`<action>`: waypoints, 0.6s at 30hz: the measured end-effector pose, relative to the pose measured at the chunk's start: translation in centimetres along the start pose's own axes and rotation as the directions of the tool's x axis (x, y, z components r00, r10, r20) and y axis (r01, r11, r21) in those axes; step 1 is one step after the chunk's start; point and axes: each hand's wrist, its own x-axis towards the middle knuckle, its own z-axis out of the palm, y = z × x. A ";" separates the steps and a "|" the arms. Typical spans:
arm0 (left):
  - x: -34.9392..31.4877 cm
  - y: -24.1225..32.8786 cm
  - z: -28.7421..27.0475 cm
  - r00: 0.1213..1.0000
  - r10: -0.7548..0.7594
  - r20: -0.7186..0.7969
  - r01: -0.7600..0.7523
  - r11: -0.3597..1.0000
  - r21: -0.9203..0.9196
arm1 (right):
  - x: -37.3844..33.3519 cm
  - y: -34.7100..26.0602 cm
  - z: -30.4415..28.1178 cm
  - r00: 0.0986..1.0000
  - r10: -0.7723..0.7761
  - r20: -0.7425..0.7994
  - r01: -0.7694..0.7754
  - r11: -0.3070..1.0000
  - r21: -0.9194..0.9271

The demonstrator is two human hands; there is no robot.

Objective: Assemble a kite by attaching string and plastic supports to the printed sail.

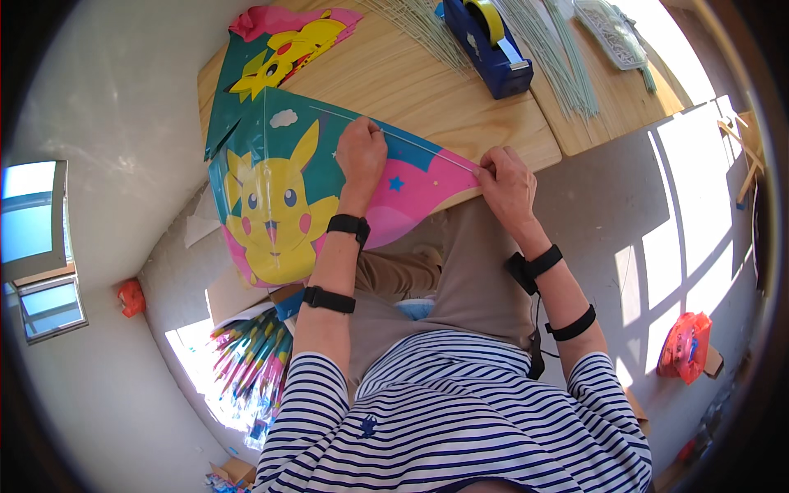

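Observation:
A printed kite sheet [275,218], green and pink with a yellow cartoon creature, hangs partly over the near edge of the wooden table. A thin pale rod [427,149] runs along its far edge, slanting down to the right. My left hand [362,156] is closed at that edge, its fingertips pinching the rod near its middle. At the sheet's pink right corner, my right hand [505,182] is closed with thumb and finger on the rod's end. Whether the rod lies inside a sleeve of the sheet I cannot tell.
Another printed kite sheet [292,49] lies farther left. At the back stand a blue tape dispenser [497,62], bundles of thin pale rods [555,62] and a clear plastic tray [612,33]. A bunch of folded colourful kites [251,361] is low on my left. A red bag [685,349] sits on the floor at right.

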 end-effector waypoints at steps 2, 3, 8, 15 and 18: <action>0.0 0.1 0.0 1.000 -0.002 0.002 0.002 1.000 0.000 | 0.0 0.0 0.0 1.000 -0.001 -0.002 0.001 1.000 0.000; 0.1 0.2 0.0 1.000 0.002 0.000 -0.002 1.000 0.001 | 0.0 0.1 0.0 1.000 -0.003 -0.003 0.003 1.000 0.002; 0.1 -0.2 0.2 1.000 0.001 0.003 -0.001 1.000 0.002 | 0.0 0.1 0.0 1.000 0.012 0.001 -0.012 1.000 0.021; 0.1 -0.5 0.4 0.999 0.014 -0.029 -0.013 0.999 0.039 | 0.1 0.3 0.0 1.000 0.014 0.008 -0.015 0.999 0.030; 0.1 -0.5 0.4 0.999 0.018 -0.031 -0.017 0.999 0.043 | 0.1 0.4 0.0 1.000 0.009 0.003 -0.009 0.999 0.033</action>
